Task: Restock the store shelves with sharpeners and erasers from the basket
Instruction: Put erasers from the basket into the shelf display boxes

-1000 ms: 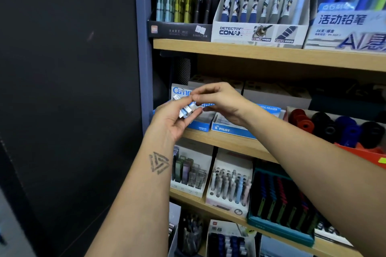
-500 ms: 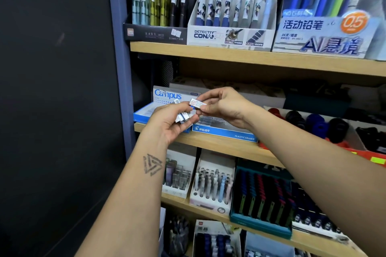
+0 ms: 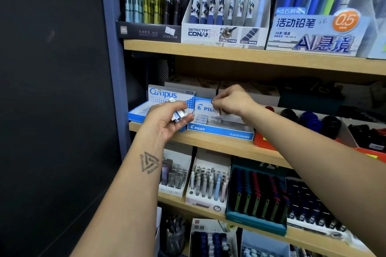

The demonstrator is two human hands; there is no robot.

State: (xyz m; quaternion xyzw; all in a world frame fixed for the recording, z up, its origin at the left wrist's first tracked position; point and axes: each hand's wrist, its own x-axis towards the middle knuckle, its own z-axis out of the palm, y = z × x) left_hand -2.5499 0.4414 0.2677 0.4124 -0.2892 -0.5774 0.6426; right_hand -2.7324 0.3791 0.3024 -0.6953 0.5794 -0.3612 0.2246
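Your left hand [image 3: 167, 120] grips a small stack of erasers [image 3: 179, 114] just in front of the shelf [image 3: 219, 146]. Your right hand [image 3: 234, 100] pinches one eraser [image 3: 217, 112] over the open eraser box [image 3: 221, 129]. Risks: the loose stack could slip from your left palm; the pinched eraser, released crooked, may jam across those already in the box.

- Two hands: left hand [image 3: 167, 120], right hand [image 3: 234, 101]
- Two blue eraser display boxes: Campus box [image 3: 165, 95], Pilot box [image 3: 221, 131]
- Three wooden shelves [image 3: 219, 144]
- Three pen display boxes on the top shelf [image 3: 224, 35]
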